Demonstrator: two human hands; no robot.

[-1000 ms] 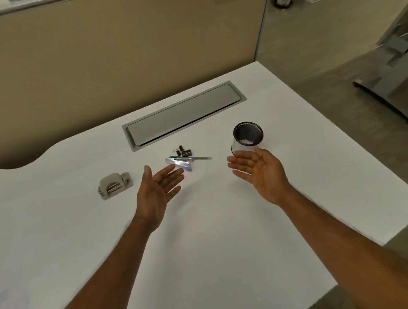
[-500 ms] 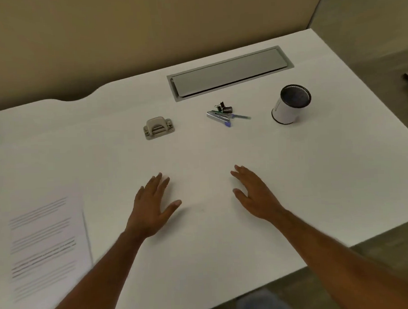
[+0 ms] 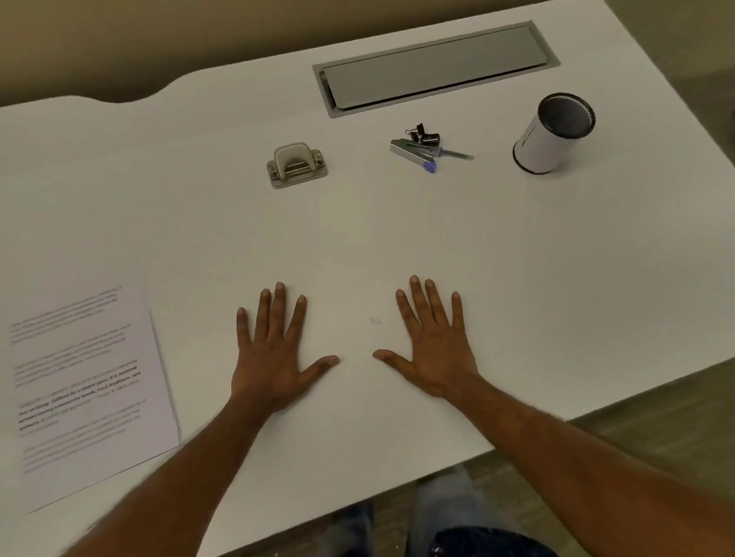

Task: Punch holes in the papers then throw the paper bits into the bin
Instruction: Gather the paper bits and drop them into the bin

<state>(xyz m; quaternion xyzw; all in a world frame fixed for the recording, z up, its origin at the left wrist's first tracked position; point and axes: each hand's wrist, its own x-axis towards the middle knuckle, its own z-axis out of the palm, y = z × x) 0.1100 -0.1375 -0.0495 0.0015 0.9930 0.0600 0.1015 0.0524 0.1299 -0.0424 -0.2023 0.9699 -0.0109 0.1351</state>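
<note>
Two spread hands lay flat and empty on the worktop (image 3: 398, 243), your left hand (image 3: 272, 358) nearer the papers (image 3: 88, 387), your right hand (image 3: 434, 347) nearer the bin (image 3: 551, 137), the hole punch (image 3: 297, 165) untouched beyond them; you would likely have done best to square the sheets' edges before feeding the punch.

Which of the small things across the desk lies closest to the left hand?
The grey hole punch, straight beyond the left hand; the clip pile and white cup sit further right.
</note>
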